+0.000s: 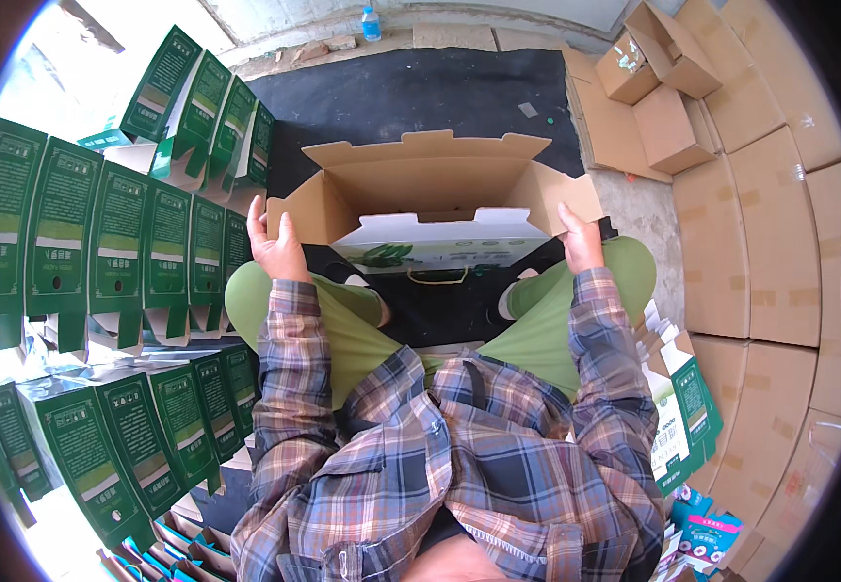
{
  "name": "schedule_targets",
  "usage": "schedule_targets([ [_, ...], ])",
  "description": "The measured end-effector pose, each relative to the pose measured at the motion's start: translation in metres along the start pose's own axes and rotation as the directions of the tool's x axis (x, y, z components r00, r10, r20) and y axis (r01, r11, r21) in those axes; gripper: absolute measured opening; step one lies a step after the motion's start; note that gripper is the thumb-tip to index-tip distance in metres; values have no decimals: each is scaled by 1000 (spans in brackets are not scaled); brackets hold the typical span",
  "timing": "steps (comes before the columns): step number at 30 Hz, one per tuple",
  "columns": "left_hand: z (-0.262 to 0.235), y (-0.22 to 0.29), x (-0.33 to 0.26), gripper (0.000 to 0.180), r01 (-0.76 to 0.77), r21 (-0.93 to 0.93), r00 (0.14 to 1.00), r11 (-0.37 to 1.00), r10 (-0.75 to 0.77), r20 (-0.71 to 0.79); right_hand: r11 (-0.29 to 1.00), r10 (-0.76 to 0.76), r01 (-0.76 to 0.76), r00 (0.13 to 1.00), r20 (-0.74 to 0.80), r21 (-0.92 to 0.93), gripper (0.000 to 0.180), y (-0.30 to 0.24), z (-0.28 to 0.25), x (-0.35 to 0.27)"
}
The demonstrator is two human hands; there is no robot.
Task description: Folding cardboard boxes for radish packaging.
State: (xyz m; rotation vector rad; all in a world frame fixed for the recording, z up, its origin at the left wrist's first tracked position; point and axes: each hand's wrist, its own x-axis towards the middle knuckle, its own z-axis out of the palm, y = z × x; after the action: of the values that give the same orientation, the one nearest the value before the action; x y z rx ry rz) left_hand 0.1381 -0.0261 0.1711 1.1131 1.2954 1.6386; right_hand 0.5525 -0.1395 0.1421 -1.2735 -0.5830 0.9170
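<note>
A half-formed cardboard box [430,179], brown inside and white with green print outside, stands open on a black mat in front of my knees. My left hand [277,244] presses against its left end flap. On the opposite end flap, my right hand [581,238] grips the edge. A yellow handle strap shows on the near side of the box, below its white panel. I sit with green trousers and plaid sleeves below the box.
Rows of folded green cartons [100,242] stand at my left, more [120,436] at lower left. Stacked brown cardboard boxes [770,242] fill the right side. Flat green-and-white cartons [682,407] lean by my right leg. A water bottle [371,21] stands at the far wall.
</note>
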Motion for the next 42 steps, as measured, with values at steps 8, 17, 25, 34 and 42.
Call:
schedule_targets([
  [8,26,33,4,81,-508,843,852,177,249,461,992,126,-127,992,-15,-25,44,-5,6,-14],
  [17,42,34,3,44,-624,493,751,606,294,591,983,178,-175,983,-37,59,48,3,-8,-9],
  [25,29,28,-8,61,-684,447,515,577,-54,856,993,110,-111,993,-29,-27,58,-1,-1,-8],
  [34,18,30,-10,58,-751,420,514,510,51,856,801,134,200,859,494,-564,80,-24,22,-20],
  [42,-16,52,-16,42,-421,271,906,865,413,89,759,127,221,872,473,-612,67,-26,29,-27],
])
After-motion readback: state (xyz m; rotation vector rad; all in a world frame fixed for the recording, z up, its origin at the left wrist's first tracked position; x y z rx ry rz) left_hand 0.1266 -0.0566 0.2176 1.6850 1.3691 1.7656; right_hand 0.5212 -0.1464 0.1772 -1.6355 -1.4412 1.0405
